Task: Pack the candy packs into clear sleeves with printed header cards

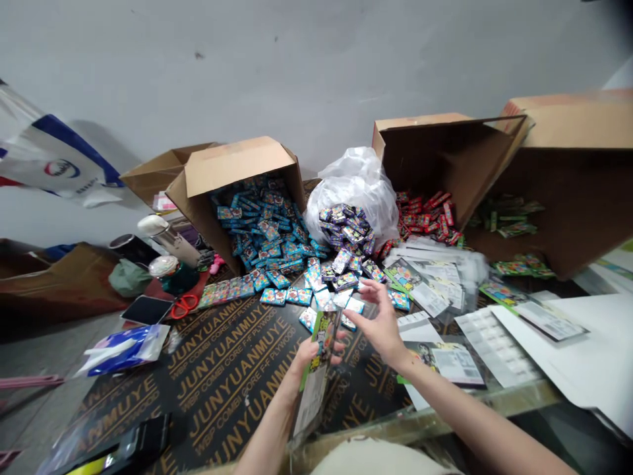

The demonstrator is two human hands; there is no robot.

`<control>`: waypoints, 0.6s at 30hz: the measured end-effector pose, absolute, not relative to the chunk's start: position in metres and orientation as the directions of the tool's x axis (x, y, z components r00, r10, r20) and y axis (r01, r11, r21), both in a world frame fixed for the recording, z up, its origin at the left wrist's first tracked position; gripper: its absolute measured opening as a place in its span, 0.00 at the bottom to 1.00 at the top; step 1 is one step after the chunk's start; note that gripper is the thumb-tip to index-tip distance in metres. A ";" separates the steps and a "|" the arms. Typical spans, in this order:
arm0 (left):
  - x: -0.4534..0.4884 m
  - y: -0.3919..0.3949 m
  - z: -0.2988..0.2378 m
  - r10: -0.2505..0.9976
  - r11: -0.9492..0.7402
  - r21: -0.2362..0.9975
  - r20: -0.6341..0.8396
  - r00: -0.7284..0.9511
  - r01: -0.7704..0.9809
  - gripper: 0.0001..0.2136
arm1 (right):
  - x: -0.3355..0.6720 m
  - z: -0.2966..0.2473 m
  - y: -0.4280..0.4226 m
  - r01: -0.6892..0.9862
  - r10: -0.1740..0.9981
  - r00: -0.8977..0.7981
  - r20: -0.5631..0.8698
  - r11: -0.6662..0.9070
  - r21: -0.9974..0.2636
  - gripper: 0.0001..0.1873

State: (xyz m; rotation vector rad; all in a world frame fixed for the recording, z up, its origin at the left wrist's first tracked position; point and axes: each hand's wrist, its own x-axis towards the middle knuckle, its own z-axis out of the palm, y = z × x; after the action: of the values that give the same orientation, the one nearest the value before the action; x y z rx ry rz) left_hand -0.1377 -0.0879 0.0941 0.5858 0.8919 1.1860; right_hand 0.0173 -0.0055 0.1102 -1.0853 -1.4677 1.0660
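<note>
My left hand (309, 359) grips a flat printed pouch (316, 379) with a green top and a clear plastic edge. The pouch stands tilted, its upper end pointing away from me. Just right of that upper end is my right hand (380, 323), thumb and fingers apart, with nothing visible between them. Beyond both hands lie loose small blue packets (299, 295). Small purple packets (351, 227) spill from a white plastic bag (353, 175) behind them.
Cardboard boxes hold blue packets (270, 221), red packets (430, 214) and green packets (512, 214). Flat printed pouches (448, 363) and a white sheet of small pieces (497, 346) lie at right. Red scissors (184, 306), a phone (147, 309) and bottles (168, 241) are at left.
</note>
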 end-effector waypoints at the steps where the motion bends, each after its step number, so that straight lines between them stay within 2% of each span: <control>1: -0.137 -0.088 0.093 0.950 0.310 0.786 -0.280 0.140 -0.535 0.27 | 0.019 0.114 -0.005 0.150 0.953 -0.141 0.269 0.289 -0.945 0.24; 3: -0.133 -0.089 0.093 0.935 0.355 0.784 -0.307 0.178 -0.509 0.26 | 0.021 0.120 -0.005 0.178 0.893 -0.335 0.300 0.373 -0.911 0.18; 6: -0.130 -0.091 0.101 0.922 0.388 0.802 -0.338 0.190 -0.454 0.23 | 0.024 0.126 0.000 0.185 0.722 -0.650 0.237 0.453 -0.872 0.14; 8: -0.130 -0.091 0.111 0.931 0.365 0.833 -0.319 0.178 -0.415 0.21 | 0.028 0.130 0.005 0.147 0.571 -0.794 0.209 0.514 -0.845 0.14; 10: -0.130 -0.090 0.120 0.945 0.320 0.883 -0.274 0.176 -0.343 0.20 | 0.033 0.134 0.009 0.115 0.460 -0.868 0.186 0.552 -0.826 0.14; 12: -0.129 -0.090 0.124 0.953 0.283 0.927 -0.243 0.181 -0.247 0.18 | 0.037 0.136 0.011 0.159 0.462 -0.874 0.149 0.563 -0.811 0.16; 14: -0.126 -0.090 0.122 0.952 0.287 0.939 -0.256 0.170 -0.190 0.15 | 0.039 0.135 0.011 0.244 0.532 -0.839 0.109 0.548 -0.800 0.19; 16: -0.122 -0.090 0.115 0.945 0.323 0.922 -0.301 0.128 -0.213 0.13 | 0.038 0.130 0.012 0.283 0.608 -0.788 0.094 0.495 -0.821 0.22; 18: -0.121 -0.090 0.109 0.934 0.355 0.889 -0.347 0.079 -0.289 0.14 | 0.036 0.124 0.013 0.250 0.728 -0.670 0.144 0.404 -0.880 0.24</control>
State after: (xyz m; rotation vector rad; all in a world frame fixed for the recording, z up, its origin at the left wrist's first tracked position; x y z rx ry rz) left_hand -0.1209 -0.0905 0.1086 0.7392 1.1196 1.0526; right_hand 0.0364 0.0133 0.1237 -0.8307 -2.1471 1.2183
